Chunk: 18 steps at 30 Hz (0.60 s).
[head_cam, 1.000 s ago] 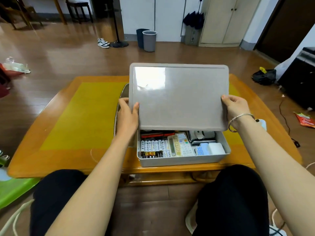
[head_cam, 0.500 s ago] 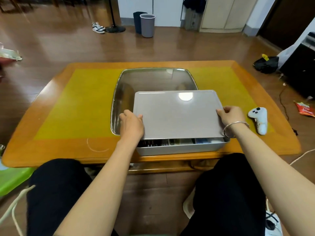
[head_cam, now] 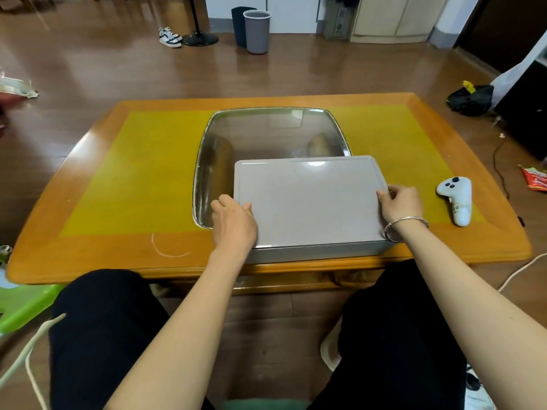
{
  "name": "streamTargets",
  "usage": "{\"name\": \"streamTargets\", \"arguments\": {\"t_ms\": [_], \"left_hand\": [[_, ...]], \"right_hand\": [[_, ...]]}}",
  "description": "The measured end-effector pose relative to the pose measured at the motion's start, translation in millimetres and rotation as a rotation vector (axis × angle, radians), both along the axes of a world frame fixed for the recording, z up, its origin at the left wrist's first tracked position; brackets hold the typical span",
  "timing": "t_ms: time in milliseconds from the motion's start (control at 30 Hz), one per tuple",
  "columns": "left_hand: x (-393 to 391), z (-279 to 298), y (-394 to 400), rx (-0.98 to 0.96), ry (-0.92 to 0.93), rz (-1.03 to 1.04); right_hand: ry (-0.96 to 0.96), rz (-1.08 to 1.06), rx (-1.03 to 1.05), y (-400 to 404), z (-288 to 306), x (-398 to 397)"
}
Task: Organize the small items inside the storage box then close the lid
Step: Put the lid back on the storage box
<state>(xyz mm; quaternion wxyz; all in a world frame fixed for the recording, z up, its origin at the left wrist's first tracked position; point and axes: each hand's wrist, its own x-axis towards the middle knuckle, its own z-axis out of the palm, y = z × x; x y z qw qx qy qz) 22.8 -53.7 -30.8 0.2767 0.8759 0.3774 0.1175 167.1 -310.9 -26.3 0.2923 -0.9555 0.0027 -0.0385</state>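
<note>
At the far left a green plastic stool (head_cam: 20,303) pokes in beside the person's knee, and a faint white ring mark (head_cam: 168,247) shows on the near rim of the wooden table (head_cam: 88,255). A yellow mat (head_cam: 133,173) covers most of the tabletop, with a shiny metal tray (head_cam: 213,161) lying at its middle.

The left hand (head_cam: 233,223) sits at the left edge of the grey lid (head_cam: 307,199). Its thumb lies on top of the lid near the edge, while the fingers curl down over the side, gripping the lid's left rim; the fingertips themselves are hidden behind the hand. The lid rests flat on the storage box (head_cam: 319,252), whose front wall shows as a narrow grey band just below the lid's near edge. The box stands at the near edge of the table, partly overlapping the tray's near right part. None of its contents are visible.

The right hand (head_cam: 402,204), with a silver bracelet (head_cam: 405,224) at the wrist, holds the lid's right edge: its thumb touches the top surface and its fingers bend around the side.

Further right, a white controller (head_cam: 455,199) lies on the mat, apart from the box.
</note>
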Motion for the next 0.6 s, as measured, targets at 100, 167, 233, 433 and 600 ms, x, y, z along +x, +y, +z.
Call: {"name": "streamTargets", "arguments": {"t_ms": [100,167,233,433,600], "left_hand": [[-3,-1,-1,0.027,-0.006,-0.009],[-4,0,-2,0.037,-0.008,-0.011],[-4,-1,-2,0.044,0.0,-0.015],[-4,-6,-2,0.068,0.038,-0.035],[-4,-13,-5,0.021,0.035,-0.13]], "right_hand": [[0.002,0.007,-0.015,-1,-3,0],[-0.008,0.01,-0.014,-2,-5,0],[-0.013,0.014,-0.016,-2,-6,0],[0.018,-0.031,-0.043,1,-13,-8],[-0.053,-0.056,-0.015,8,-14,-14]]}}
